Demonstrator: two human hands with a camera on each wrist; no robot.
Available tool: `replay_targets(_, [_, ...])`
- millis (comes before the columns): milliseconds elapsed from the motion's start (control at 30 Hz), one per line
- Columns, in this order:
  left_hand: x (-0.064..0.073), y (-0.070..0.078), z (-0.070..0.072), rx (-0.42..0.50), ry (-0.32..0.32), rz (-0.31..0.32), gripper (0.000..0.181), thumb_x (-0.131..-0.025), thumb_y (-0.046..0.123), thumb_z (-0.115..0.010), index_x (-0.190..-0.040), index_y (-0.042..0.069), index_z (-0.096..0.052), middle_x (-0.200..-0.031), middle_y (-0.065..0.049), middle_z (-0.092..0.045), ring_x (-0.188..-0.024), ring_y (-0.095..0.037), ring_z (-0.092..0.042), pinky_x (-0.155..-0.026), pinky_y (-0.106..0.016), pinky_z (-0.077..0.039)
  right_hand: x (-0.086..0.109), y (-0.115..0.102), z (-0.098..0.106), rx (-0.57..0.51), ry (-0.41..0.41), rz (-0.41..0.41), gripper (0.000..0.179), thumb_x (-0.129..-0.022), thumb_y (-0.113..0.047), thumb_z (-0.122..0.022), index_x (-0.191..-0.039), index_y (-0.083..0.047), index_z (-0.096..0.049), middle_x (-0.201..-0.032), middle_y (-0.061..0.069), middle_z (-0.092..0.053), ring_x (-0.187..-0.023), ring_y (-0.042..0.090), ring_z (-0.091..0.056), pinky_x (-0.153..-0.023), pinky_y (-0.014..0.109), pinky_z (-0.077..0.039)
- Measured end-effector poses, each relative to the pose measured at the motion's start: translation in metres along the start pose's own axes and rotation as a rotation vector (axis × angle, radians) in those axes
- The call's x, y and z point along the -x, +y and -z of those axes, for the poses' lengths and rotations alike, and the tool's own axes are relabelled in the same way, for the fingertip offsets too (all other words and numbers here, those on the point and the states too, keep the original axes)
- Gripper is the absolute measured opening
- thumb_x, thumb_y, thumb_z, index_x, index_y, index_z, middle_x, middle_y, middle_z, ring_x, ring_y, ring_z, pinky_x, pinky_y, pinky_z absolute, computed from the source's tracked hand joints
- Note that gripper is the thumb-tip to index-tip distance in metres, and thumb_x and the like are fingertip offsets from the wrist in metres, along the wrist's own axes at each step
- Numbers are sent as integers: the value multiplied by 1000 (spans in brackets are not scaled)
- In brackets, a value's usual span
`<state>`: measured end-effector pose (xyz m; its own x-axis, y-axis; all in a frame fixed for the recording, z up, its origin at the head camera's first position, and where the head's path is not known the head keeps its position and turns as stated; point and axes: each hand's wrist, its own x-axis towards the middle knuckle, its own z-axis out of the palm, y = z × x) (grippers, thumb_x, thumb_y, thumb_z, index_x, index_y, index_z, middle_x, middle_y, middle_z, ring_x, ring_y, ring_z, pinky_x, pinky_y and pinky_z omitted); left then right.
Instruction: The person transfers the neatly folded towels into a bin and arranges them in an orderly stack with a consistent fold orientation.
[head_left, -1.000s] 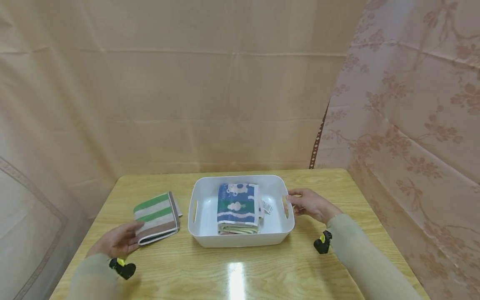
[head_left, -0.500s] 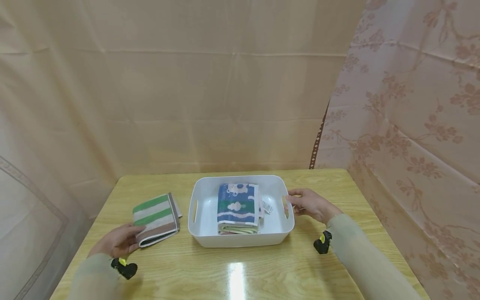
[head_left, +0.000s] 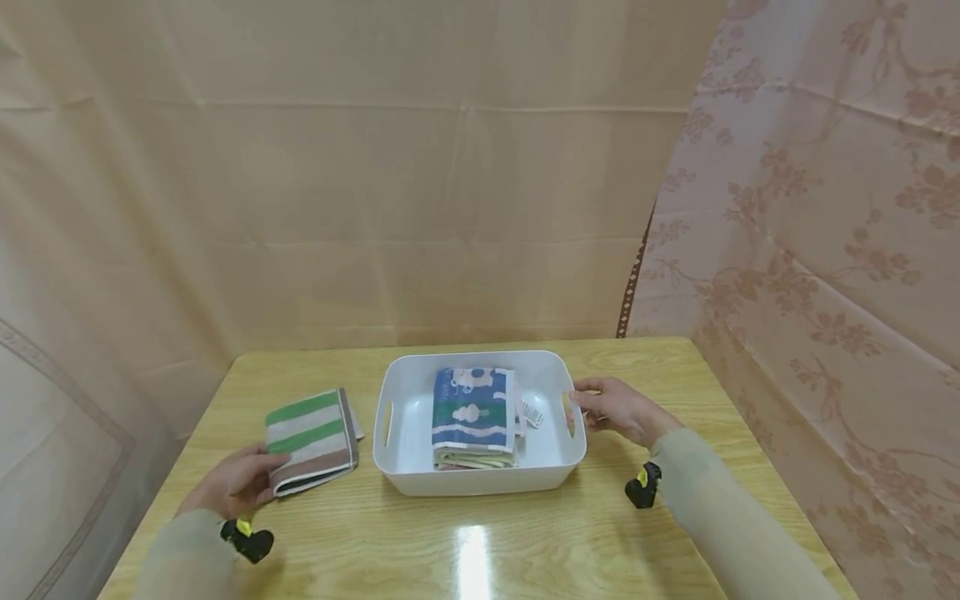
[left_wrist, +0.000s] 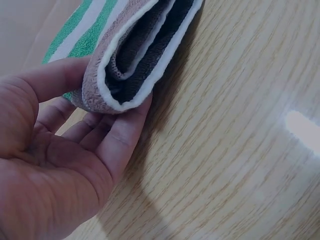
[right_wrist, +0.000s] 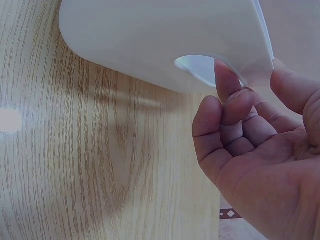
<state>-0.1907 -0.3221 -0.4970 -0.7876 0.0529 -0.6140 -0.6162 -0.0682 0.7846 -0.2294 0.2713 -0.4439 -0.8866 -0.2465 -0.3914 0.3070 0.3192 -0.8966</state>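
Note:
On the table's left side lies a folded towel (head_left: 311,442) with green, white and brown stripes. My left hand (head_left: 236,483) pinches its near left corner, thumb on top and fingers underneath; the left wrist view shows the towel's dark, white-edged folds (left_wrist: 130,65). In the middle stands a white plastic basket (head_left: 480,482) with a cut-out handle at each end. Inside it lies a folded blue and green patterned towel (head_left: 472,412) over paler folded cloth, a barcode tag (head_left: 532,414) beside it. My right hand (head_left: 618,408) holds the basket's right handle, a fingertip through the opening.
The wooden table (head_left: 390,550) carries everything. A beige curtain (head_left: 450,208) hangs along its back edge, and a floral curtain (head_left: 817,275) runs down the right side.
My left hand has shifted slightly right, its thumb further onto the striped towel, whose near left corner has moved a little. My right hand and the basket keep their places.

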Motion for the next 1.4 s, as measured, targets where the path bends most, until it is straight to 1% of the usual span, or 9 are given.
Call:
replay_targets(167, [-3, 0, -1, -88, 33, -42, 75, -100, 12, -65, -157, -1, -19, -101, 2, -66, -90, -12, -62, -77, -29, -58, 0, 0, -1, 5, -4, -2, 52, -107, -22, -57, -147, 8, -44, -97, 4, -63, -79, 17, -55, -83, 36, -55])
replay_targets(333, [-3, -1, -6, -201, 60, -106, 68, -100, 13, -66, -153, -3, -26, -101, 2, -66, -88, -12, -63, -72, -30, -57, -2, 1, -1, 9, -7, -8, 52, -106, -23, -57, -147, 8, -44, -99, 4, -62, -80, 16, -54, -83, 37, -55])
replay_targets(400, [-3, 1, -9, -237, 67, -128, 68, -100, 14, -66, -153, -3, -27, -103, 1, -67, -89, -12, -64, -73, -30, -58, -1, 1, -1, 10, -6, -9, 52, -106, -23, -57, -147, 8, -45, -99, 4, -62, -80, 17, -54, -84, 37, -55])
replay_targets(600, [0, 15, -16, -347, 94, -209, 63, -100, 12, -64, -150, -7, -31, -112, -7, -67, -91, -11, -65, -76, -29, -58, -1, 1, -1, 11, -6, -5, 51, -107, -22, -57, -146, 8, -44, -95, 4, -60, -80, 17, -54, -85, 38, -55])
replay_targets(767, [1, 27, -22, -391, 131, -240, 60, -100, 11, -63, -149, -7, -34, -114, -11, -65, -89, -11, -64, -74, -30, -58, -1, 1, -1, 11, -6, 0, 51, -107, -22, -57, -146, 8, -45, -93, 3, -60, -79, 17, -53, -83, 37, -55])
replay_targets(967, [4, 42, -34, -465, 193, -293, 56, -99, 8, -60, -148, -5, -37, -131, -25, -54, -90, -12, -62, -72, -27, -57, -2, 1, 0, 16, -9, -2, 52, -107, -23, -57, -147, 8, -44, -94, 3, -60, -79, 17, -54, -82, 36, -56])
replay_targets(1100, [8, 54, -42, -530, 249, -333, 55, -99, 8, -59, -149, -4, -39, -144, -32, -44, -101, -21, -60, -71, -24, -54, -2, 0, 0, 19, -8, -5, 53, -107, -23, -57, -147, 8, -43, -95, 4, -60, -80, 17, -54, -83, 36, -56])
replay_targets(1233, [12, 63, -49, -574, 289, -377, 52, -98, 8, -57, -147, -2, -42, -146, -33, -44, -109, -29, -59, -72, -21, -53, -1, 0, 0, 23, -11, -7, 53, -107, -23, -56, -147, 8, -43, -96, 4, -60, -80, 16, -54, -83, 36, -56])
replay_targets(1400, [16, 70, -56, -580, 321, -433, 50, -98, 8, -57, -146, -1, -45, -145, -32, -46, -109, -30, -59, -71, -19, -53, 1, -1, 0, 27, -14, -7, 52, -107, -23, -56, -147, 8, -43, -96, 4, -60, -79, 16, -53, -82, 35, -55])
